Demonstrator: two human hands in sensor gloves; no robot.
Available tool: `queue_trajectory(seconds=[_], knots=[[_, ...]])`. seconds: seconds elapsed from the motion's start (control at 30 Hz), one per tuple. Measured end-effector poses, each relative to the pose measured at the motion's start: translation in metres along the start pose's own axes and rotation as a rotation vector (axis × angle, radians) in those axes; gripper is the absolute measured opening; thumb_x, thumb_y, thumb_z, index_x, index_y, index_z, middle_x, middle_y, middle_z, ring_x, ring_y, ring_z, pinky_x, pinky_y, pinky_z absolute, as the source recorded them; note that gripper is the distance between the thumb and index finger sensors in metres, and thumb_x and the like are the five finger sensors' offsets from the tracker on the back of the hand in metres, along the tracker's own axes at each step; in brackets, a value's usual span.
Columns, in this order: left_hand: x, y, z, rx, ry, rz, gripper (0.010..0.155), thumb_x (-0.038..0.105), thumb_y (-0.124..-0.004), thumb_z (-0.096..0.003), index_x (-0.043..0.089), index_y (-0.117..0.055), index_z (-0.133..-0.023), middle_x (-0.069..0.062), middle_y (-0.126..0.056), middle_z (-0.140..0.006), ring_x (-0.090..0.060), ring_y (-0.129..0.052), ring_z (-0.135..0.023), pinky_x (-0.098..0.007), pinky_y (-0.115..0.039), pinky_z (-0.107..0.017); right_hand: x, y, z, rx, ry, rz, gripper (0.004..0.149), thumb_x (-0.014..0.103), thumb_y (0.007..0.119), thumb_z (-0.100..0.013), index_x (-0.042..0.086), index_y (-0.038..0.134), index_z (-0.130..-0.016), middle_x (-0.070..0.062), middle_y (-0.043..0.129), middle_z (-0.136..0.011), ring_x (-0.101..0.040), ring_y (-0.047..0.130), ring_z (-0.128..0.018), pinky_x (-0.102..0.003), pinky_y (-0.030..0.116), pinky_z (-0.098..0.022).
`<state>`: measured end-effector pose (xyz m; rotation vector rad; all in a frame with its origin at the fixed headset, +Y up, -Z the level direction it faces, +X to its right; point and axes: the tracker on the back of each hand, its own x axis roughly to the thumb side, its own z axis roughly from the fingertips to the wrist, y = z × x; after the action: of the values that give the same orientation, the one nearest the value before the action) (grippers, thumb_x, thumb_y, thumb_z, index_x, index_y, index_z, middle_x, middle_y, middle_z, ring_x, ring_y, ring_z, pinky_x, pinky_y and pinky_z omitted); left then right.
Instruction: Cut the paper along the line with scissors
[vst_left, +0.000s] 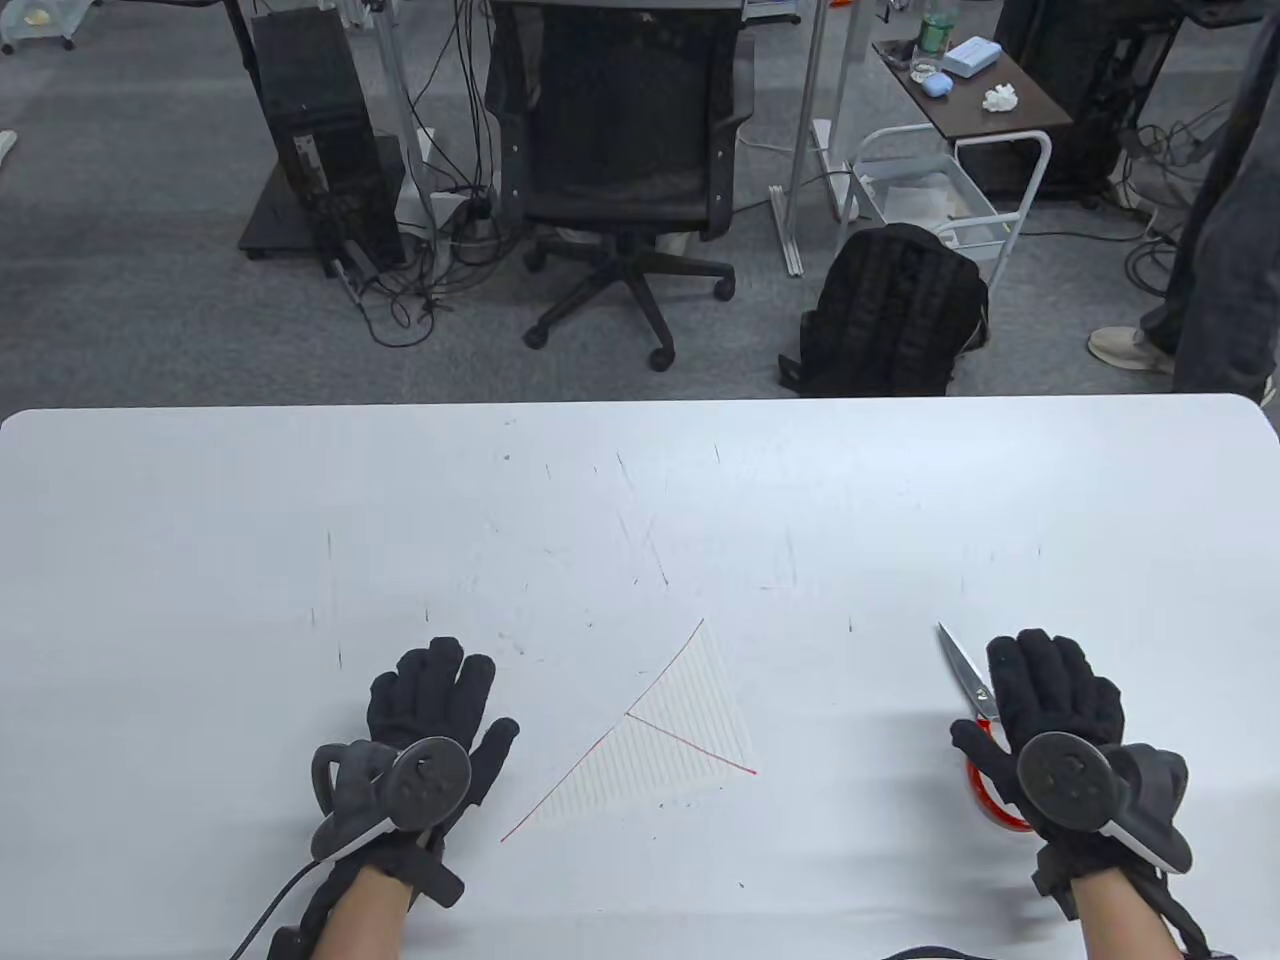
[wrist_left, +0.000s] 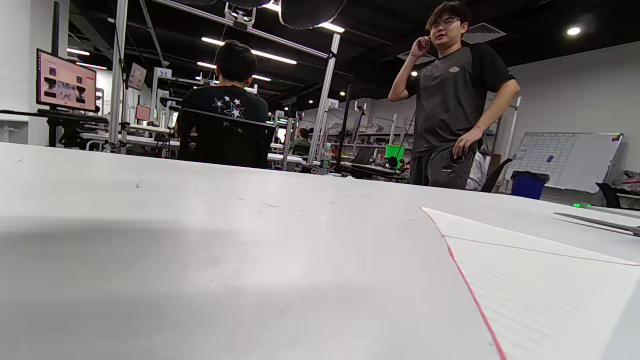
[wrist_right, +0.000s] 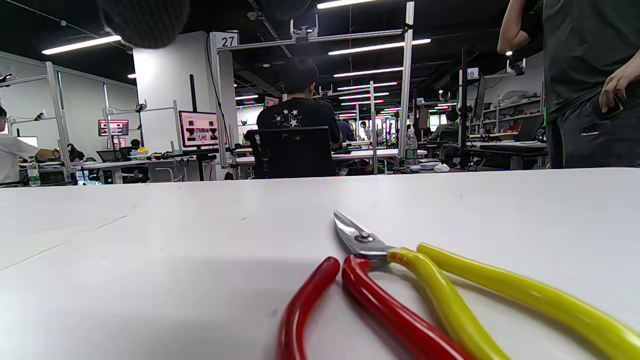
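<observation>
A triangular sheet of lined paper (vst_left: 680, 735) lies flat on the white table (vst_left: 300, 520), near its front middle. One edge is red, and a red line (vst_left: 690, 743) crosses the sheet. The paper also shows in the left wrist view (wrist_left: 540, 285). My left hand (vst_left: 430, 695) rests flat on the table just left of the paper, fingers extended, holding nothing. The scissors (vst_left: 962, 668) lie on the table at the right, blades pointing away. My right hand (vst_left: 1050, 685) lies over their handles with fingers extended. In the right wrist view the scissors (wrist_right: 380, 270), with red and yellow handle loops, lie on the table ungripped.
Beyond the table's far edge stand an office chair (vst_left: 620, 150), a black backpack (vst_left: 890, 310) and a small cart (vst_left: 940, 190). A person (vst_left: 1230, 250) stands at the far right.
</observation>
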<state>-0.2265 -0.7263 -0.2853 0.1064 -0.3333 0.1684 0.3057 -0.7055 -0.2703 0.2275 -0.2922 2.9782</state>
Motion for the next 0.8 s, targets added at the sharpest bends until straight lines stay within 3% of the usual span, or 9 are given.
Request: queue_trajectory(seconds=[0.63,0.7,0.8], knots=[[-0.0008,0.0003,-0.0004,0.002,-0.004,0.001,0.070,0.055,-0.046,-0.0648,0.010,-0.042,-0.119,-0.026,-0.030,-0.121,-0.055,-0.032,-0.109,-0.073,-0.034,-0.075,0.0046,0.0040,-0.0006,0.015,-0.022,0.024,0.082,0.052,0.066,-0.057,0.008,0.029,-0.116,-0.023,0.018,-0.118,-0.051,0.021,-0.104,-0.070,0.031,-0.071],[-0.0004,-0.0003,-0.0002,-0.004,-0.005,0.003,0.070,0.055,-0.047,-0.0648,0.010,-0.042,-0.119,-0.026,-0.030,-0.121,-0.055,-0.032,-0.109,-0.073,-0.034,-0.075,0.0063,0.0053,-0.0003,0.019,-0.026,0.012,0.083,0.051,0.067,-0.057,0.006,0.029,-0.116,-0.025,0.018,-0.118,-0.053,0.023,-0.104,-0.071,0.034,-0.071],[0.0010,-0.0007,0.0004,-0.011,-0.002,0.003,0.070,0.054,-0.047,-0.0648,0.010,-0.043,-0.119,-0.026,-0.030,-0.121,-0.056,-0.033,-0.109,-0.073,-0.034,-0.075,0.0097,0.0080,-0.0005,0.029,0.004,0.044,0.082,0.041,0.071,-0.057,-0.009,0.034,-0.111,-0.039,0.030,-0.109,-0.058,0.049,-0.094,-0.062,0.061,-0.063]])
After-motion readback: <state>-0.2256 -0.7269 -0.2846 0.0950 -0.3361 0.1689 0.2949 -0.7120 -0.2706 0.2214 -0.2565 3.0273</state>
